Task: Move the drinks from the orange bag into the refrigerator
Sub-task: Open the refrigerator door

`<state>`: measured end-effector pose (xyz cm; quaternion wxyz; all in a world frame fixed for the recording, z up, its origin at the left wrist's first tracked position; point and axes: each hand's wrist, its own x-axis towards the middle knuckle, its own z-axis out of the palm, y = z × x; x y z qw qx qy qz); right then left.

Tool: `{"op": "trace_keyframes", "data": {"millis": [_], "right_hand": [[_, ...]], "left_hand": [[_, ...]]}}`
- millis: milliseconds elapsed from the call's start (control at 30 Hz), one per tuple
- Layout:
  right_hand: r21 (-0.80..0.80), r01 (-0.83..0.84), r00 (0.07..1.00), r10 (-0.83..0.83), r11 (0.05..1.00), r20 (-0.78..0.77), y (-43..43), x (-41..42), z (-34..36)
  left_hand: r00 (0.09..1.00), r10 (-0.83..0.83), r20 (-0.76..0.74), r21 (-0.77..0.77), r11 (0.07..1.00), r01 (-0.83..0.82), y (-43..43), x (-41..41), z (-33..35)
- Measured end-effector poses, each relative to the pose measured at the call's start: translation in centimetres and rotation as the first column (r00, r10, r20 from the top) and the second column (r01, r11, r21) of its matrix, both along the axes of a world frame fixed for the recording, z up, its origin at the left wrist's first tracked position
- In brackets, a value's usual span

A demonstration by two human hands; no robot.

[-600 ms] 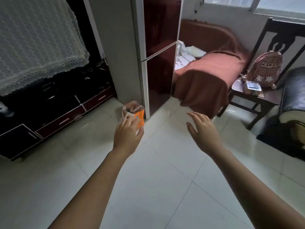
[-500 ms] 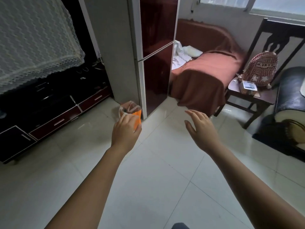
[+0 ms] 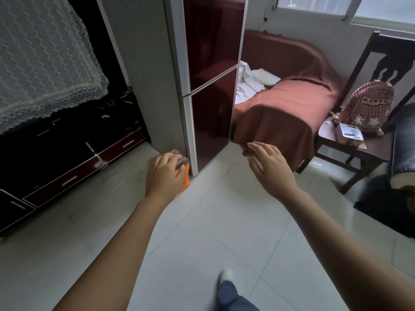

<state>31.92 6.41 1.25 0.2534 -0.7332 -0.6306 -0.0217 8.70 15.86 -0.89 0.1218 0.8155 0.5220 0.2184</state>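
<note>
Orange bag (image 3: 184,183) looks soft, likely drink-heavy; lift by its rim; left grip (image 3: 165,176), right grip (image 3: 271,170) both spread, empty.

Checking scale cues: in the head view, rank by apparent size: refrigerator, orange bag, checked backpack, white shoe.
refrigerator
checked backpack
then orange bag and white shoe, unranked: the left hand hides most of the bag.

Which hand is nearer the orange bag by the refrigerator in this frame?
Left. The left hand overlaps the orange bag in the view, reaching towards it; contact cannot be told. The right hand hangs open farther right, before the refrigerator door, apart from the bag.
</note>
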Motion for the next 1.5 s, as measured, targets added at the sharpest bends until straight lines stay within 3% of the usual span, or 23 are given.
{"op": "trace_keyframes", "data": {"millis": [533,900,1167,1500], "right_hand": [[-0.068,-0.109,0.994,0.107,0.992,-0.034,19.5,10.0,0.2],[-0.027,-0.104,0.994,0.103,0.994,-0.033,36.5,11.6,1.0],[0.062,-0.133,0.988,0.137,0.989,-0.067,46.8,11.2,2.9],[0.229,-0.234,0.969,0.247,0.945,-0.029,54.7,10.9,10.0]], "left_hand": [[0.992,0.126,-0.002,-0.076,0.989,-0.126,17.0,9.6,0.4],[0.994,0.111,0.016,-0.002,0.994,-0.111,34.1,11.6,1.7],[0.993,0.110,0.047,0.094,0.989,-0.114,44.8,11.7,5.3],[0.979,0.160,0.126,0.323,0.927,-0.193,51.1,12.5,12.4]]}}
